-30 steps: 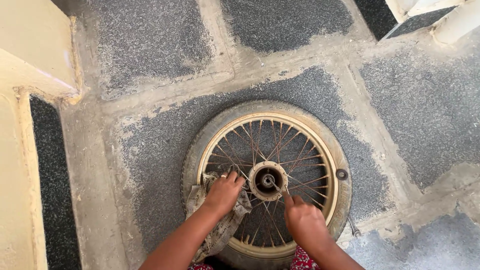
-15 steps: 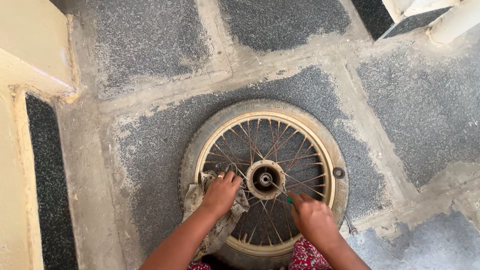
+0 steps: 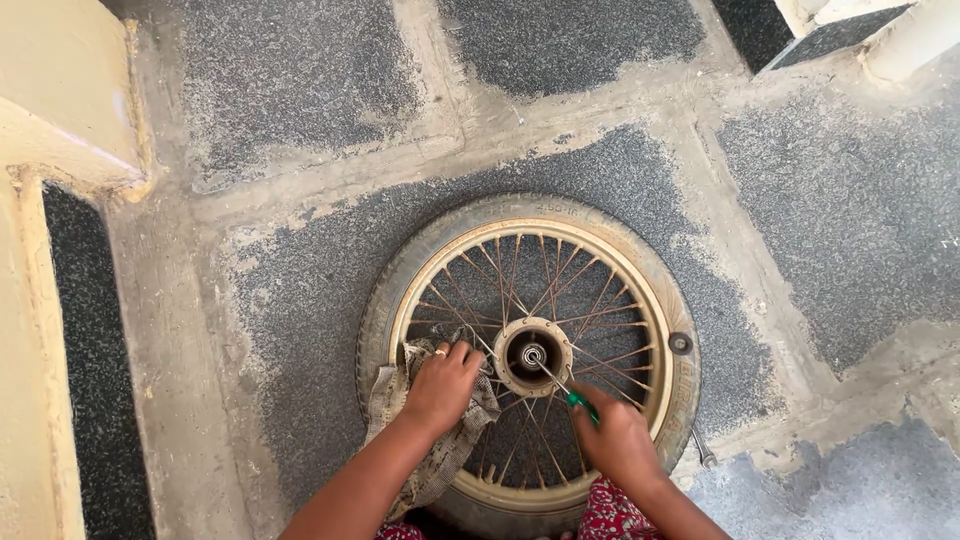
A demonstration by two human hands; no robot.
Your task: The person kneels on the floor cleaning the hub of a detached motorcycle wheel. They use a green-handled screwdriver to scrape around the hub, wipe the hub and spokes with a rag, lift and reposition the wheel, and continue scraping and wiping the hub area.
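Now your wheel (image 3: pixel 528 360) lies flat on the floor (image 3: pixel 300 280), and you're working at its hub (image 3: pixel 533 355). Your right hand (image 3: pixel 620 440) grips a green-handled screwdriver (image 3: pixel 560 385), tip in the hub; your left hand (image 3: pixel 442 385) presses a rag (image 3: pixel 425 465) on the spokes. Next calls for steady, centred pressure.

Speckled grey stone floor slabs (image 3: pixel 300 70) with pale, dusty cement joints (image 3: pixel 440 120) fill the frame. Cream painted step edge (image 3: pixel 60 110) upper left. White-and-black plinth corner (image 3: pixel 850 25) upper right.
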